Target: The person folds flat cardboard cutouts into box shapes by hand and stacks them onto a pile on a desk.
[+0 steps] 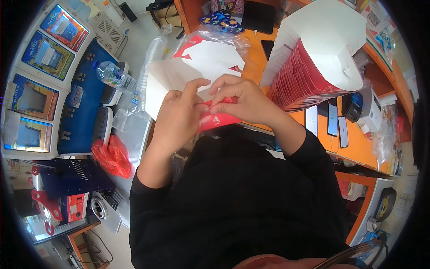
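Note:
Close to my body I hold a red and white folding paper food box (219,120), its white inside and raised flaps facing away from me. My left hand (181,107) grips the box's near left edge, thumb toward the middle. Opposite it, my right hand (244,99) pinches the near red wall, its fingertips almost meeting my left thumb. Both hands are closed on the board. A tall stack of nested red and white paper boxes (309,76) leans on the orange counter to the right of my right hand.
Stacked clear plastic cups (153,58) lie left of the box, near a water bottle (114,75). A drink dispenser (45,85) stands far left, with a red plastic bag (112,156) below. Several phones (332,119) rest on the orange counter (363,143) at right.

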{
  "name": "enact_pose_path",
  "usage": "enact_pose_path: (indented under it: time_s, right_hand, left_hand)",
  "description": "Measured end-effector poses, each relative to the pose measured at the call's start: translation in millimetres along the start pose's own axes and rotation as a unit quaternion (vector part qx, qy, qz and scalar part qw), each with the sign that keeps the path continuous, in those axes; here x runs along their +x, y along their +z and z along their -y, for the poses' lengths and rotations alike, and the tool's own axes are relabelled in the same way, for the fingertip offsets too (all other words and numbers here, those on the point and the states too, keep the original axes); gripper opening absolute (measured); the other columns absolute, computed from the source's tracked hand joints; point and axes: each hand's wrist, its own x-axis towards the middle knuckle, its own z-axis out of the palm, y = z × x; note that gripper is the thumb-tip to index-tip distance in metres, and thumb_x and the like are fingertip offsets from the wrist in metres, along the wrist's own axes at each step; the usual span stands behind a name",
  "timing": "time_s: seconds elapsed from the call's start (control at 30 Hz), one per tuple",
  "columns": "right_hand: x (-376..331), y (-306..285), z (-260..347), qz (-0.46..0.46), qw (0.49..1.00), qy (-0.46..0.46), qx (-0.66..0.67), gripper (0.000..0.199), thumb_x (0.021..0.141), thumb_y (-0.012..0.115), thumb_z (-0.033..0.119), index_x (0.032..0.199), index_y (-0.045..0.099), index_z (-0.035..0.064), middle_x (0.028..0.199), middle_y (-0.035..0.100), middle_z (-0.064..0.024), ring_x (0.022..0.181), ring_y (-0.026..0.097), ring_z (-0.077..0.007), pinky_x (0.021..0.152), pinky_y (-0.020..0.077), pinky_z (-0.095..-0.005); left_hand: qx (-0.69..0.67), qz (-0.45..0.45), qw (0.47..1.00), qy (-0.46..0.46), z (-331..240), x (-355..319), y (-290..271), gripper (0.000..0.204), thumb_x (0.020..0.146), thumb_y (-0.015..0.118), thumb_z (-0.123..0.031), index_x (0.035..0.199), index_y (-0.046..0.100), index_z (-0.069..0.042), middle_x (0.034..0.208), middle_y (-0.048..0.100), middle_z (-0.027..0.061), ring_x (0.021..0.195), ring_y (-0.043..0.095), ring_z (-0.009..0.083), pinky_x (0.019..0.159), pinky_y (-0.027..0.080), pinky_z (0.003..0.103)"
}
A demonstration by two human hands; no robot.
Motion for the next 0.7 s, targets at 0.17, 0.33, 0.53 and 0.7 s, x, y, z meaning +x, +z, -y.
enact_pose_path:
  time_s: [0.17,0.33,0.53,0.7]
  right_hand:
    - [-19.7,11.6,-11.4,0.010,0.998,0.062,-0.032,0.014,0.091,0.069,0.018,0.099,0.069,0.0068,0.088,0.067,-0.0089,0.079,0.065,-0.0212,0.076,0.0505,-0.0331]
    - [-12.8,4.3,-2.1,-0.036,0.984,0.135,0.112,0.019,0.100,0.058,0.022,0.104,0.060,0.0041,0.083,0.066,-0.0055,0.074,0.062,-0.0130,0.071,0.0499,-0.0291]
    - [-18.3,5.0,6.1,-0.035,0.941,0.064,0.331,0.022,0.105,0.051,0.024,0.099,0.058,0.0039,0.086,0.059,0.0040,0.078,0.055,-0.0051,0.069,0.0458,-0.0220]
    - [-27.2,4.0,31.3,-0.031,0.944,0.026,0.328,0.019,0.105,0.052,0.024,0.104,0.055,0.0052,0.094,0.058,0.0028,0.087,0.052,-0.0029,0.076,0.0453,-0.0219]
  left_hand:
    - [0.021,0.002,0.996,0.091,-1.0,-1.5,2.0,0.051,0.082,0.071,-0.003,0.130,0.055,-0.011,0.094,0.070,0.0093,0.097,0.064,0.0311,0.097,0.045,0.040]
    - [0.096,-0.233,0.914,0.319,15.7,-13.2,17.3,0.087,0.074,0.085,-0.034,0.144,0.038,-0.010,0.132,0.053,0.0199,0.120,0.054,0.0410,0.114,0.029,0.056]
    - [0.035,-0.295,0.927,0.228,18.0,-8.5,53.9,0.132,0.055,0.091,-0.060,0.154,0.016,-0.015,0.149,0.026,0.0313,0.140,0.030,0.0465,0.115,0.016,0.065]
    - [0.100,-0.331,0.895,0.281,9.7,-4.5,47.4,0.138,0.055,0.088,-0.066,0.152,0.006,-0.013,0.146,0.026,0.0312,0.134,0.036,0.0459,0.112,0.028,0.064]
